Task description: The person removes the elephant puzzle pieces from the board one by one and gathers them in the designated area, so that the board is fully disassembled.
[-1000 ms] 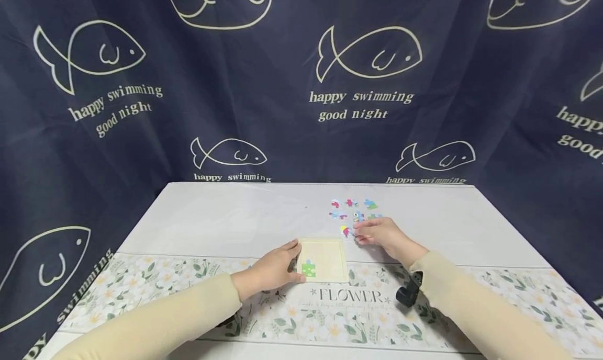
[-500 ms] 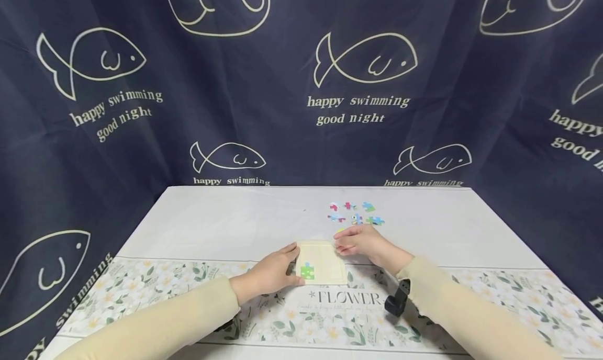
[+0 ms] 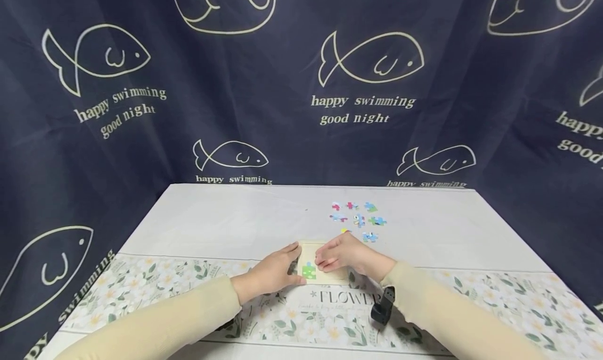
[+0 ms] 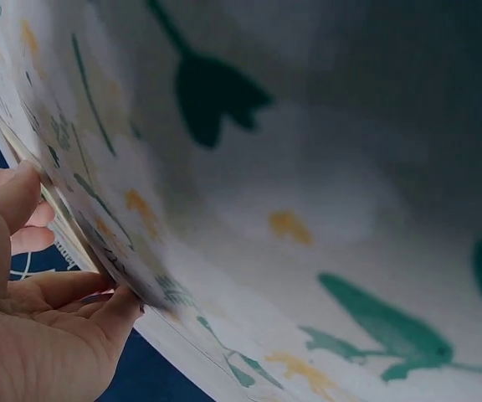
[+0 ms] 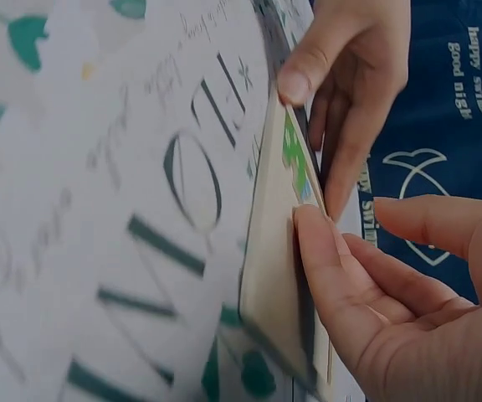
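A shallow pale wooden puzzle tray (image 3: 335, 277) lies on the table. My left hand (image 3: 269, 270) holds its left side, thumb at the near corner and fingers at the far one. Inside, at the lower left, sits a green puzzle piece (image 3: 309, 272) with a blue knob. My right hand (image 3: 346, 256) is over the tray, fingertips close beside that piece. The right wrist view shows a fingertip (image 5: 312, 219) right at the green piece's edge, and another finger stretched out apart; I cannot tell whether this hand pinches a piece.
Several loose puzzle pieces (image 3: 359, 220) lie beyond the tray to the right. Nearest are a yellow piece (image 3: 345, 230), partly hidden by my right hand, and a blue piece (image 3: 369, 237). A floral cloth strip (image 3: 188, 281) crosses the white table; a dark fish-print curtain (image 3: 301, 88) hangs behind.
My right hand has moved left and nearer, from the loose pieces to over the tray, uncovering the blue piece. The left hand stays at the tray's left side.
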The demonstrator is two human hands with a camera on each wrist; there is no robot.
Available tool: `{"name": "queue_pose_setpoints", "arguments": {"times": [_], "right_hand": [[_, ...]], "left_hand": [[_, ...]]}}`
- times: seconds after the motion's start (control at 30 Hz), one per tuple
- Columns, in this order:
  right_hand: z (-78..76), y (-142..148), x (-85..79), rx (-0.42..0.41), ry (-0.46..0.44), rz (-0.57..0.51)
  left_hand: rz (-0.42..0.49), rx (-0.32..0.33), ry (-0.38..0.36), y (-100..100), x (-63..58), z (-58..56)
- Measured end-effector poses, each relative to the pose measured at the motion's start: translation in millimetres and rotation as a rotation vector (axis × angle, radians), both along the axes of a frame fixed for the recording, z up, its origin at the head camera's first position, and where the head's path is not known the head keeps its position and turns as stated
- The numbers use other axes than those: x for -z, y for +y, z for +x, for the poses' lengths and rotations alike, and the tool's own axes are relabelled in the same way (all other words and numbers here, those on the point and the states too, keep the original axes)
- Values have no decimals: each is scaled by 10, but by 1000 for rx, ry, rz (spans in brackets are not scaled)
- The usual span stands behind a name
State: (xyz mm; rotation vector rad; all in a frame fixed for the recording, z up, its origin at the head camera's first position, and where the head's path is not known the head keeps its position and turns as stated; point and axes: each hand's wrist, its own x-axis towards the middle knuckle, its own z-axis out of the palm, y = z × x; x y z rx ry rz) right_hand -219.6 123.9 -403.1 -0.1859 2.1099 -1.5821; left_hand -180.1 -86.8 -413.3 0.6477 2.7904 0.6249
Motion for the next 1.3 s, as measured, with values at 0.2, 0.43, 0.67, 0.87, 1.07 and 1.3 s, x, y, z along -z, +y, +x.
{"name": "queue_pose_setpoints", "arguments": {"times": [0.2, 0.43, 0.67, 0.87, 1.07, 1.3], "right_hand": [[45, -75, -4, 12, -3, 19], [73, -93, 22, 3, 51, 96], [88, -104, 91, -3, 81, 98], [88, -97, 105, -6, 78, 90], [82, -89, 112, -44, 86, 73], [90, -82, 130, -42, 57, 15]], "left_hand": [[5, -1, 1, 0, -3, 2], [3, -5, -1, -10, 9, 3], [9, -2, 11, -12, 20, 19], [4, -4, 27, 6, 9, 33], [14, -4, 19, 3, 3, 40], [16, 0, 15, 7, -6, 46]]}}
